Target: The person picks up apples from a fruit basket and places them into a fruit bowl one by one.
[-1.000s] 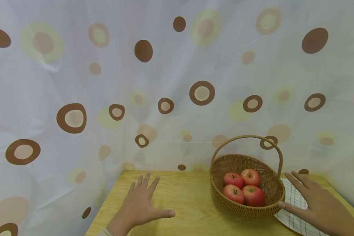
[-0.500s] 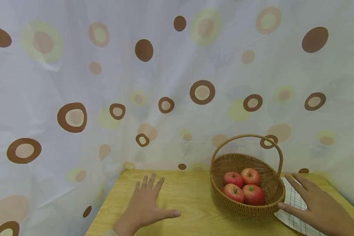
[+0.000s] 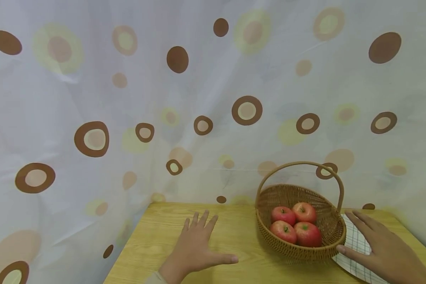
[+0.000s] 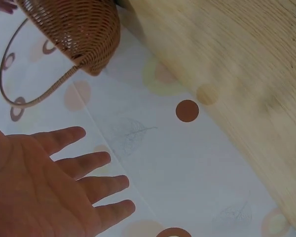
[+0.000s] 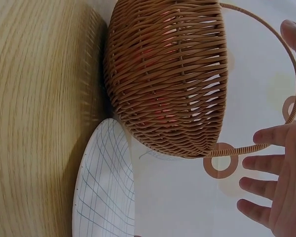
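Head view: a brown wicker basket (image 3: 292,252) with an arched handle (image 3: 303,163) stands on the right part of a wooden table (image 3: 230,223), containing four red apples (image 3: 308,235) grouped close together. The left hand (image 3: 193,254) is left of the basket and apart from it, fingers straight and spread, thumb extended towards the basket, nothing held. The right hand (image 3: 385,250) is at the basket's right side, equally extended, thumb tip just beside the rim; contact cannot be determined. A white plate (image 3: 355,238) with thin grid lines is partly hidden behind that hand. A sheet (image 3: 206,79) printed with brown, peach and yellow spots hangs behind. Left wrist view: palm and four separated fingers visible, grasping nothing; basket wall and handle noted at upper left. Right wrist view: fingers parted and unclenched, overlapping the handle visually, no grip observed; red shows through the weave, and the plate lies near the basket's base.
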`<act>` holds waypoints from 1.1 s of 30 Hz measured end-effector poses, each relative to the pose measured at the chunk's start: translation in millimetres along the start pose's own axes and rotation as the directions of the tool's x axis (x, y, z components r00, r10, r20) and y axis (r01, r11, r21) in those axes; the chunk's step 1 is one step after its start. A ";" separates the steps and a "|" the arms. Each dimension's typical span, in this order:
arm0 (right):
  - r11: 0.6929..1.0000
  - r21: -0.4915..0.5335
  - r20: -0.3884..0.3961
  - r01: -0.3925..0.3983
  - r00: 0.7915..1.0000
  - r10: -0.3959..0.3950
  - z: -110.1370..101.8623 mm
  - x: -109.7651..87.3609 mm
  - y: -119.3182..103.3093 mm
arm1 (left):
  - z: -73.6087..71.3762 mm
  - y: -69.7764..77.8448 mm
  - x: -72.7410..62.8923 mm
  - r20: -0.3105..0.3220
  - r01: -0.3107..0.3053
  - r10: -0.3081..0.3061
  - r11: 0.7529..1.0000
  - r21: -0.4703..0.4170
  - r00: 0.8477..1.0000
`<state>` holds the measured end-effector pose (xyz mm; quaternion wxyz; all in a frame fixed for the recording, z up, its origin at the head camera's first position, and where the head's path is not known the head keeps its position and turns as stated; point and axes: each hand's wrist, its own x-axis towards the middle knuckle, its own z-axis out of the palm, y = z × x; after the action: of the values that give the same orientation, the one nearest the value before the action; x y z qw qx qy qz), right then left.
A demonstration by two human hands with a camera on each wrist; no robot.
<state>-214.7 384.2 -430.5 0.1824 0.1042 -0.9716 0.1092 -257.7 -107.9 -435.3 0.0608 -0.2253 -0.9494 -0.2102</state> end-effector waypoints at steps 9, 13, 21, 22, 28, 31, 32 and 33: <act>1.000 0.014 0.037 -0.027 0.999 0.026 10.3 1.0 3.5 | 12.2 23.0 9.6 0.017 -0.039 0.040 0.998 -0.054 0.999; 0.999 0.007 0.068 -0.043 0.997 0.042 16.1 3.9 6.6 | 19.9 30.1 15.6 0.039 -0.047 0.052 0.993 -0.104 0.998; 0.998 0.012 0.107 -0.066 0.992 0.064 23.4 6.1 9.0 | 37.1 43.4 26.2 0.045 -0.078 0.084 0.989 -0.126 0.995; 0.998 0.020 0.113 -0.066 0.992 0.063 24.2 6.3 8.5 | 39.2 45.6 27.2 0.050 -0.079 0.086 0.989 -0.127 0.995; 0.997 0.023 0.117 -0.069 0.991 0.066 28.1 8.5 4.0 | 49.8 56.2 31.8 0.064 -0.120 0.127 0.988 -0.102 0.990; 0.998 0.005 0.088 -0.057 0.995 0.057 28.6 9.8 3.1 | 53.4 60.0 34.7 0.049 -0.137 0.142 0.986 -0.093 0.989; 0.998 0.006 0.083 -0.055 0.995 0.054 28.4 10.3 3.0 | 54.5 61.4 36.1 0.046 -0.139 0.143 0.986 -0.093 0.989; 0.999 0.006 0.075 -0.052 0.996 0.052 27.9 10.8 3.2 | 55.3 62.9 37.4 0.041 -0.142 0.147 0.985 -0.098 0.988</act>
<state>-234.6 378.5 -452.4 0.1424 0.0837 -0.9797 0.1136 -263.7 -18.2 -454.1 0.0424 -0.3013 -0.9207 -0.2446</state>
